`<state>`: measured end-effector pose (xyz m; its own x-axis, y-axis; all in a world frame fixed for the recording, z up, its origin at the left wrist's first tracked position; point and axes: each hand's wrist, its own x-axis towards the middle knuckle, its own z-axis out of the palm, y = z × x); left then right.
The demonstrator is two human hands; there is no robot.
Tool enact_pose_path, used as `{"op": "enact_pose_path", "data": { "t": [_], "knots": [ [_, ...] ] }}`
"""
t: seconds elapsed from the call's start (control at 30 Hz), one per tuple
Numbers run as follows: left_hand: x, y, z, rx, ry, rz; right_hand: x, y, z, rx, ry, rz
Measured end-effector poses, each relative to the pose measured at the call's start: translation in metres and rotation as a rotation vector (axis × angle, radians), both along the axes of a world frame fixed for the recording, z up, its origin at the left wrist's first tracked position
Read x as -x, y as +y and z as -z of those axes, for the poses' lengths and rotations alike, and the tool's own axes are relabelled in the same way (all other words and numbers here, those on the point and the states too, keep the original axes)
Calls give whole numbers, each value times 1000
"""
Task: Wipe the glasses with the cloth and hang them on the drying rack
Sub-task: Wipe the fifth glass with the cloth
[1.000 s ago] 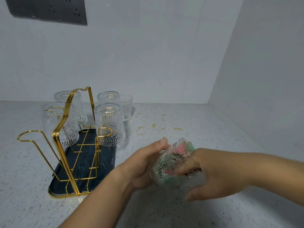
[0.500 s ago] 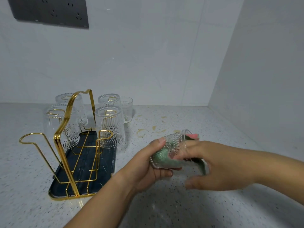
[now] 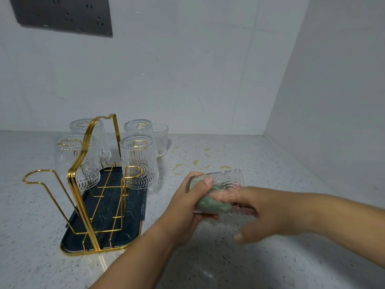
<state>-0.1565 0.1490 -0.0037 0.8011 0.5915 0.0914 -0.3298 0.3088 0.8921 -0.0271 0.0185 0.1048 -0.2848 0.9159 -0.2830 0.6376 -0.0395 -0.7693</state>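
Right of the gold wire drying rack, the left hand grips a clear ribbed glass on its side; the blurred right hand pushes a green cloth inside, fingers hidden. Farther back, four upturned glasses hang on the rack.

No text, label, brand, number or sign can be read anywhere.

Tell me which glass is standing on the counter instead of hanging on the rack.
The small glass behind the rack, nearest the wall.
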Motion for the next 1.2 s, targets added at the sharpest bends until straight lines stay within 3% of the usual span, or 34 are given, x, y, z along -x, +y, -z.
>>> {"op": "enact_pose_path", "data": {
  "t": [0.1, 0.17, 0.2, 0.3, 0.37, 0.43, 0.47, 0.6, 0.73, 0.8, 0.93, 1.0, 1.03, 1.2],
  "knots": [
    [5, -1, 1, -67, -43, -33, 4, 1, 6, 193, 607, 47],
    [5, 0, 1, -64, -28, -38, 0, 1, 13, 214, 644, 32],
    [5, -2, -2, -39, -7, -21, -2, 1, 14, 165, 507, 32],
    [3, 1, -5, 71, 88, 74, -6, 2, 13, -120, -221, 5],
    [6, 3, -9, 145, 129, 184, -7, 4, 18, -259, -600, -97],
    [7, 5, -10, 209, 150, 255, -8, 8, 27, -330, -851, -181],
    [7, 4, -11, 224, 161, 277, -9, 8, 30, -340, -853, -176],
    [6, 0, -10, 190, 181, 294, -7, 3, 32, -349, -487, 35],
    [5, 2, -5, 66, 117, 257, -10, 0, 37, -251, -249, 246],
    [3, 0, -2, -33, 90, 129, -11, 1, 34, -214, -92, 291],
    [1, 1, 1, -79, 48, -85, -12, 4, 27, -45, 473, 287],
    [2, 2, -1, -41, 46, -107, -10, 3, 26, -31, 536, 262],
    [2, 2, -2, -14, 48, -85, -8, 2, 26, -70, 450, 262],
    [2, -4, -10, 70, 145, 98, -2, 0, 26, -331, -328, 48]
  ]
}}
